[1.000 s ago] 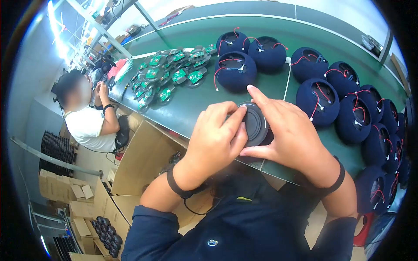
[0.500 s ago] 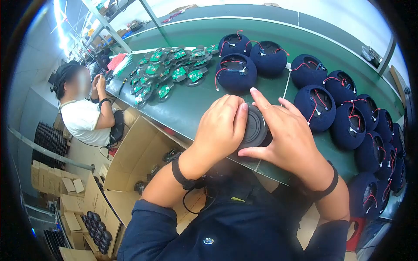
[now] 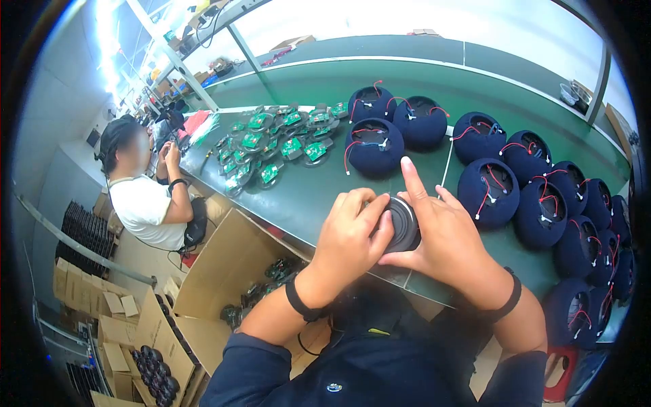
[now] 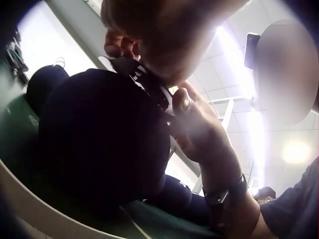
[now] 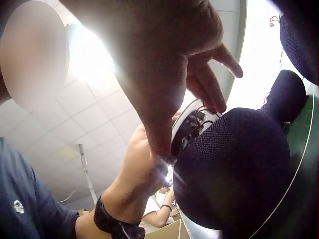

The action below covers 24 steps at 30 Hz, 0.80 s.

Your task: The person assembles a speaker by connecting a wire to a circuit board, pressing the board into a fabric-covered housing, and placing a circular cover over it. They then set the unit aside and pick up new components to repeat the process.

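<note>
The dark ringed disc (image 3: 403,226) sits between the two hands, tilted against a dark knitted shell (image 5: 232,164) near the front edge of the tabletop (image 3: 298,211). The left hand (image 3: 347,236) pinches one side of the disc with thumb and bent fingers; the right hand (image 3: 449,239) grips the other side, thumb at the near rim, at least one finger pointing straight past it.

The likeliest trouble is the red and black wires (image 5: 200,118) that show at the opening between disc and shell: pressing the disc down with a loop over the rim could nip a wire or leave the disc sitting crooked. Uneven pressure from the two hands might also tip one side in and lift the other. The wrist views are dark and blurred there, so how far the rim has seated, if at all, is hard to judge.

The shell is rounded and might roll or turn if pushed off centre. With the edge so near, a slip could send it over, perhaps towards the open cardboard box (image 3: 218,261). The neighbouring shells (image 3: 489,193) have loose red leads that a sleeve or wrist strap could catch and drag.
</note>
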{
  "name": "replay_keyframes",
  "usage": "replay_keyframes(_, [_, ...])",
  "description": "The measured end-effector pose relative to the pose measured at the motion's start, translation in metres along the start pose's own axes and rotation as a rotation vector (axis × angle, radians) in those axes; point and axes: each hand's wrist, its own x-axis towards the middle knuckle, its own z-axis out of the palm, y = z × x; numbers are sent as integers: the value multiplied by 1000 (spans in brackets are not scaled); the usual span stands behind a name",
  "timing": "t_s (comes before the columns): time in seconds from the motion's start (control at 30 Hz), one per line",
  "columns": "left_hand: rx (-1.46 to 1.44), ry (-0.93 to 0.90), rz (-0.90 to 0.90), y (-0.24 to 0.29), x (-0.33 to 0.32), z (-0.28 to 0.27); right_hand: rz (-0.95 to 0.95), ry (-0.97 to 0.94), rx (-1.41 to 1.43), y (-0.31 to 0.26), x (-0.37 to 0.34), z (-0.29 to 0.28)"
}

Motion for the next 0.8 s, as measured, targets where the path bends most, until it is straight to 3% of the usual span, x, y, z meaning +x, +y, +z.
replay_keyframes(0.2, [108,-58,-6,4,-6,-1,-64,65,-19,0,-2,9])
replay_keyframes(0.43, [-81,-131,-106,-16,0,8,9,26,145,1,4,6])
replay_keyframes(0.53, [-132,-95,-69,-21,2,13,-120,117,36,9,1,10])
replay_keyframes(0.63, [-221,-90,179,-27,-5,6,-33,114,51,14,0,11])
replay_keyframes(0.67, [-218,-87,179,-27,-10,0,-38,114,51,20,1,13])
replay_keyframes(0.73, [-496,158,90,-26,-18,-11,92,88,77,28,-1,13])
replay_keyframes(0.8, [-581,331,5,-33,-10,-15,90,22,47,20,4,1])
